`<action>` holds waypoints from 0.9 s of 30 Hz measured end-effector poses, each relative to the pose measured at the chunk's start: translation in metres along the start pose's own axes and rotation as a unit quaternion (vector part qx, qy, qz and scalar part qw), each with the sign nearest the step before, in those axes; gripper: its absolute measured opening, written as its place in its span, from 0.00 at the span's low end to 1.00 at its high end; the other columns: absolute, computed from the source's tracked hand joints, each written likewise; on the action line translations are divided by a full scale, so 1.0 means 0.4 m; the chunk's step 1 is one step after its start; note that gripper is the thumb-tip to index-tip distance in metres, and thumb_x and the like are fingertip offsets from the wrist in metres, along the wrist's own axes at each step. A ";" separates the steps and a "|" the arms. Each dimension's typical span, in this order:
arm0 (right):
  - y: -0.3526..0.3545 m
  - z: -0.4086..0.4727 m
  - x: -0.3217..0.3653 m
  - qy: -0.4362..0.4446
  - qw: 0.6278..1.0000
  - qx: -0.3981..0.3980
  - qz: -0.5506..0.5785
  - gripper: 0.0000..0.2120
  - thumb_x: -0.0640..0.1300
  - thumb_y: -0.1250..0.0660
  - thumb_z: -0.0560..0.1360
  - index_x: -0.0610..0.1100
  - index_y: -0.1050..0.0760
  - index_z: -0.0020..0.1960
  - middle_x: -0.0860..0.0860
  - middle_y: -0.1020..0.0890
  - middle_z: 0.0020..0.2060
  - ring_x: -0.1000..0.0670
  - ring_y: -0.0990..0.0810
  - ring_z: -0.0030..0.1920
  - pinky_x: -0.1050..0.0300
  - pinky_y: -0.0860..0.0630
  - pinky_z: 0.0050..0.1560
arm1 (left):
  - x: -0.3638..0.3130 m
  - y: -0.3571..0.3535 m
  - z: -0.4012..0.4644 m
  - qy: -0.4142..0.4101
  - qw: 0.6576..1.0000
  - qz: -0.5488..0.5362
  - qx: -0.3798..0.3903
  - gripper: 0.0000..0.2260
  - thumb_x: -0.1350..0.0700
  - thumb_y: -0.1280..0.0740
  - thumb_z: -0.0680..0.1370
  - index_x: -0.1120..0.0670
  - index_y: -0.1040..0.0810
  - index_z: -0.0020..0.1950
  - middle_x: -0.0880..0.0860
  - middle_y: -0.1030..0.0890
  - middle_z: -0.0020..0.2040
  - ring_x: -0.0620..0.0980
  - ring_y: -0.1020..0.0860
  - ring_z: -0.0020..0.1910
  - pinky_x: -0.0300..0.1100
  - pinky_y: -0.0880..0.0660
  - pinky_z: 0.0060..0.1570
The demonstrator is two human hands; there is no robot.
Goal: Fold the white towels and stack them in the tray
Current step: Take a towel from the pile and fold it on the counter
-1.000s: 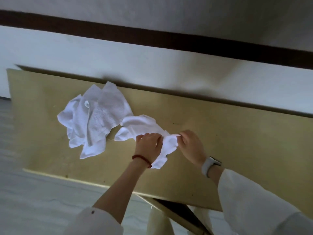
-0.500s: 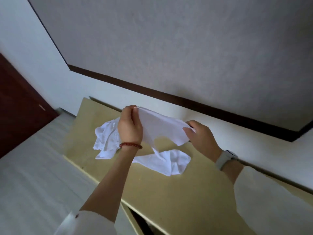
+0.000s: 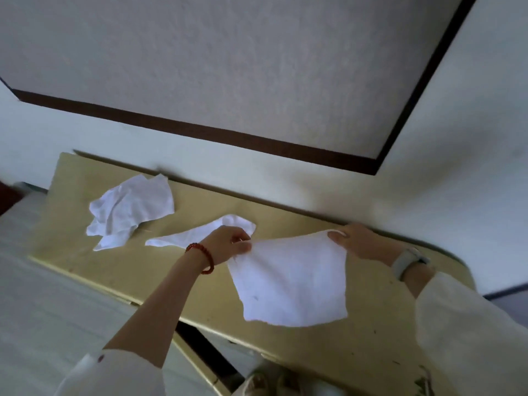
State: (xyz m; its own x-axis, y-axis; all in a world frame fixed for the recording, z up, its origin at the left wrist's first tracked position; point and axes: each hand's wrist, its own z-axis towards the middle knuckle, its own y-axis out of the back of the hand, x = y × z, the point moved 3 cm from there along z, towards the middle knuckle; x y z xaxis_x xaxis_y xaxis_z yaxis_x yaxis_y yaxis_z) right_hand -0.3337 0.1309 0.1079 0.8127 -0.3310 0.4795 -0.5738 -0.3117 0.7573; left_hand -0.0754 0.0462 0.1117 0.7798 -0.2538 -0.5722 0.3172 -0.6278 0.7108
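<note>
Against the wall stands the yellow wooden bench [image 3: 371, 324]. My left hand [image 3: 228, 244] and right hand [image 3: 360, 242] each pinch a top corner of the white square cloth towel [image 3: 288, 284], stretching it flat for folding.

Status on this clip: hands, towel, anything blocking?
Left hand and right hand pinch spread towel's top corners. Crumpled towels wait on table. No tray visible.

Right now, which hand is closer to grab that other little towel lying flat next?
The left hand. It pinches a corner of the spread towel right beside the small towel lying on the table. The right hand holds the far corner, by the wall, farther away.
</note>
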 end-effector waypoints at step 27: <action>-0.369 -0.168 -0.322 -0.148 0.988 0.017 0.031 0.12 0.44 0.45 0.80 0.38 0.26 0.54 0.45 0.23 0.48 0.47 0.25 0.49 0.57 0.33 0.47 | 0.125 -0.398 0.066 0.027 0.990 0.034 0.134 0.07 0.59 0.34 0.76 0.58 0.20 0.51 0.54 0.19 0.52 0.50 0.23 0.50 0.37 0.31 0.49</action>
State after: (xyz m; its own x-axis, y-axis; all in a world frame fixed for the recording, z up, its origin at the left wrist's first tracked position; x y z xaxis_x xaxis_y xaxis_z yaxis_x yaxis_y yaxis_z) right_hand -0.3468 0.2792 -0.0360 0.7131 -0.5957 0.3696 -0.6292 -0.3113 0.7122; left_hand -0.1010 0.1141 -0.0408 0.8244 -0.2676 -0.4988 0.1140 -0.7846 0.6094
